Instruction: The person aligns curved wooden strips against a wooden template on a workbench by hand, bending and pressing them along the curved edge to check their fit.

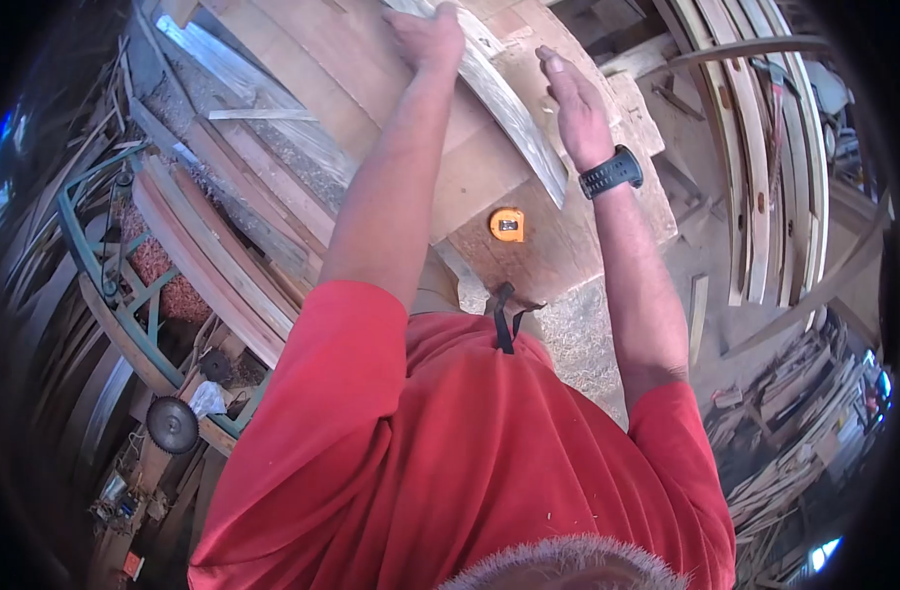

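Tabletop [560, 258] carries the plank [509, 118], between left hand [430, 37] and right hand [580, 113]. Left hand grasps it, apparently for steadiness; right hand is empty, outstretched. Plank's long axis runs from the left hand, narrow end pointing back past the right hand. Tape measure [506, 225] lies short of both hands.

Soft, cool light brightened the wooden tabletop [553, 261], where the tape measure [507, 225] by the near edge looked fairly sharp and the long strip [519, 123] had a silvery sheen. Dimmer surroundings curved with fisheye distortion into blurred, black-rimmed margins, with blue-white glare far left and lower right.
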A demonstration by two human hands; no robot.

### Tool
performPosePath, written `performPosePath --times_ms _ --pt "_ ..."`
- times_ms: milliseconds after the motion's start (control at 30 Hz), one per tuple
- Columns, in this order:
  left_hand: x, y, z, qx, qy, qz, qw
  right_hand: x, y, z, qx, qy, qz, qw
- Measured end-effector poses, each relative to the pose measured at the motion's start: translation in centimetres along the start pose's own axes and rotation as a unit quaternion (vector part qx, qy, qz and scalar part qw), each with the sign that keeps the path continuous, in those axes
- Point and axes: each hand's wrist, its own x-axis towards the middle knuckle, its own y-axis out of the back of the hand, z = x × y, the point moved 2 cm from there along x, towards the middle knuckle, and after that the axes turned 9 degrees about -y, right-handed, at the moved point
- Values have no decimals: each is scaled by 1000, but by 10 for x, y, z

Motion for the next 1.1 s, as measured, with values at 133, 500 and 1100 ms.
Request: performPosePath --times_ms 133,500,1100 --pt "-4 4 8 -11 29 -49 998 -45 -3 -1 -309 38 -47 949" --pt "-2 12 19 -12 -5 -24 1000 -51 -29 6 -391 78 -27 917" --pt "40 10 14 21 2 -22 1000 -19 -52 6 -446 129 -9 885"
